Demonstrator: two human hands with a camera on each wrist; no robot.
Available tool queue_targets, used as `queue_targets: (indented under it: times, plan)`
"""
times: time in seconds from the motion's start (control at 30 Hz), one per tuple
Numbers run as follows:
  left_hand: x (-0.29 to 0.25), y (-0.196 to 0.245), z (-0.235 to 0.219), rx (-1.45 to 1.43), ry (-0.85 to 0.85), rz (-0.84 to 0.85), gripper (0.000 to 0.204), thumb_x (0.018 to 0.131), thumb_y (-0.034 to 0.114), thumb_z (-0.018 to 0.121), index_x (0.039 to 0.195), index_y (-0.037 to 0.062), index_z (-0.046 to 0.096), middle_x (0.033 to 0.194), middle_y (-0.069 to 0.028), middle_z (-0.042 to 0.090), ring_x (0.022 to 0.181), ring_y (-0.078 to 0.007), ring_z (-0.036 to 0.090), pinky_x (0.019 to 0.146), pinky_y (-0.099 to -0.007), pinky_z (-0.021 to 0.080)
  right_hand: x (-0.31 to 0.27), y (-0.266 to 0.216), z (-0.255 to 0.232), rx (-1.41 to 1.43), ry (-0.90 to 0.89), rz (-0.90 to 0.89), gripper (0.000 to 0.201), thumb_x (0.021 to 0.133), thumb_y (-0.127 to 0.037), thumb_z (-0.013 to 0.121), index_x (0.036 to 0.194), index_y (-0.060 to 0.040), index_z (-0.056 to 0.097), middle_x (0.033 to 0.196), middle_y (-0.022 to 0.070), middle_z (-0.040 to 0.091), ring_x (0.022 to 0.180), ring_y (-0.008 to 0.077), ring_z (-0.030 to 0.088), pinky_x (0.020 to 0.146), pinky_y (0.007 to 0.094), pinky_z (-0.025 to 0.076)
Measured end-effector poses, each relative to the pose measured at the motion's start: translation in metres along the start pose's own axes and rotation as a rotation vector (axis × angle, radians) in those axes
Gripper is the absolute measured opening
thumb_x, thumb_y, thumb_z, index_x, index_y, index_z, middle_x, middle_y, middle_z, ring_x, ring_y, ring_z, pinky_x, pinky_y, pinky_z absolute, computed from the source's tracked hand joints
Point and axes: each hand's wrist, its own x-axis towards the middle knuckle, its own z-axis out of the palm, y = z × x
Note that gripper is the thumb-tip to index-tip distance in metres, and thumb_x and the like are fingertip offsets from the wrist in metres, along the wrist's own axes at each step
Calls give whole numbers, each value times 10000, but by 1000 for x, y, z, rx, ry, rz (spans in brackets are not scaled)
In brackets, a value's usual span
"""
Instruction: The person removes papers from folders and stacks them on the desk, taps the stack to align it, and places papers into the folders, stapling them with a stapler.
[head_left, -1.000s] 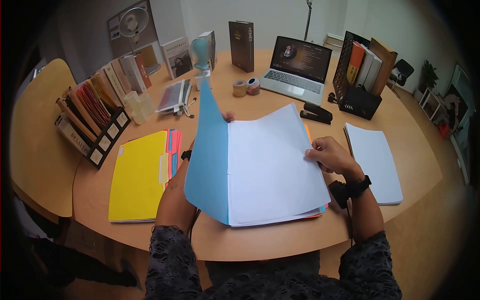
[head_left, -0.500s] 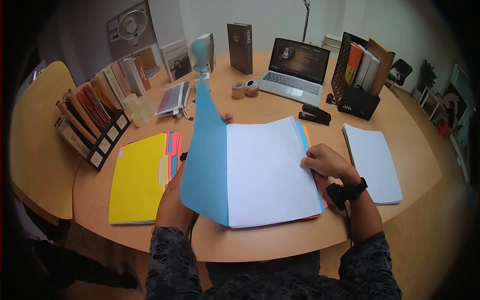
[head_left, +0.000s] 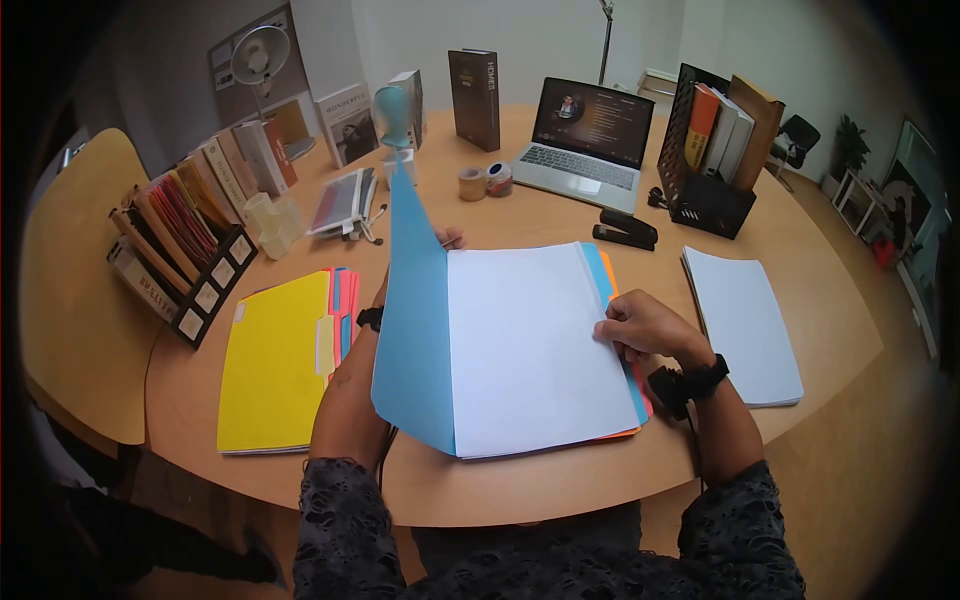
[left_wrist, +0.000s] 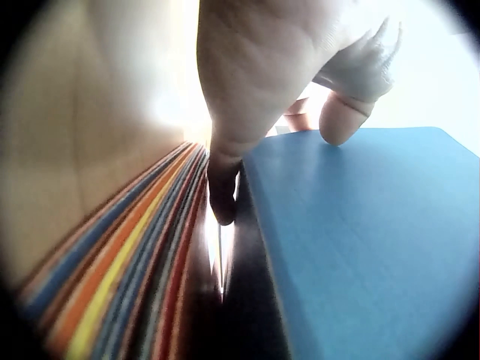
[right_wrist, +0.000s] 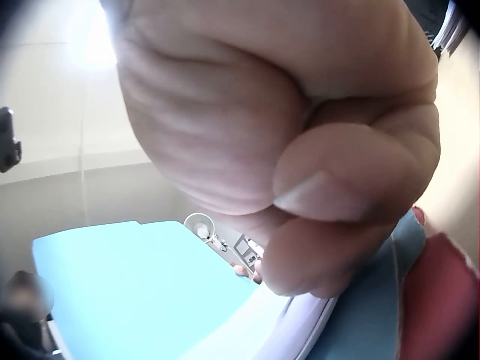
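A blue folder point(head_left: 418, 330) lies opened in front of me, its left cover raised at a slant. White paper sheets point(head_left: 525, 350) rest inside, along the fold. My left hand point(head_left: 452, 239) is mostly hidden behind the cover; only fingers show by the fold's far end. In the left wrist view, its thumb and fingers point(left_wrist: 346, 120) hold the blue folder near the fold. With thumb and curled fingers, my right hand point(head_left: 648, 325) pinches the sheets' right edge, as the right wrist view also shows. Orange and pink folders point(head_left: 611, 270) peek out underneath.
Left of the folder lies a yellow folder stack point(head_left: 275, 365); to the right, a white paper stack point(head_left: 745, 325). Behind are a black stapler point(head_left: 625, 229), tape rolls point(head_left: 473, 184), a laptop point(head_left: 585, 150), a file holder point(head_left: 715, 205) and upright books point(head_left: 473, 100).
The sheets' lifted far right corner has come down, and they now lie flatter and further left, baring the folder's blue right edge. My right hand has shifted slightly left with them.
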Motion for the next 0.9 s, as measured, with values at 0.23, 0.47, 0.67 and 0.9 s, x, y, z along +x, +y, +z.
queue_targets:
  times: [0.23, 0.47, 0.67, 0.9]
  plan:
    - [5, 4, -6, -32, 29, -138, 179, 940, 205, 613, 1000, 41, 574, 1072, -144, 644, 1018, -236, 628, 856, -339, 559, -15, -17, -12, -71, 195, -8, 320, 880, -293, 690, 875, 14, 602, 652, 97, 622, 523, 154, 617, 467, 271, 471]
    - [-3, 13, 13, 40, 36, -202, 213, 912, 179, 607, 1023, -2, 594, 989, -136, 650, 925, -214, 635, 792, -297, 559, 30, -47, -61, -335, 348, -173, 251, 859, -196, 670, 937, 31, 598, 745, 161, 660, 710, 282, 677, 651, 369, 523]
    - [4, 4, 3, -70, -4, -105, 170, 918, 170, 612, 983, 13, 609, 1014, -151, 645, 949, -230, 633, 810, -322, 561, 146, 8, -96, -822, 574, -204, 246, 841, -33, 539, 1071, 32, 597, 1072, 257, 652, 1022, 414, 627, 891, 468, 497]
    - [40, -13, -45, -175, -193, -155, 145, 948, 168, 600, 957, 24, 592, 1092, -158, 646, 1006, -245, 629, 854, -352, 559, 162, 23, -102, -825, 288, 97, 323, 830, -17, 509, 1141, 32, 582, 1167, 257, 612, 1122, 396, 591, 941, 446, 486]
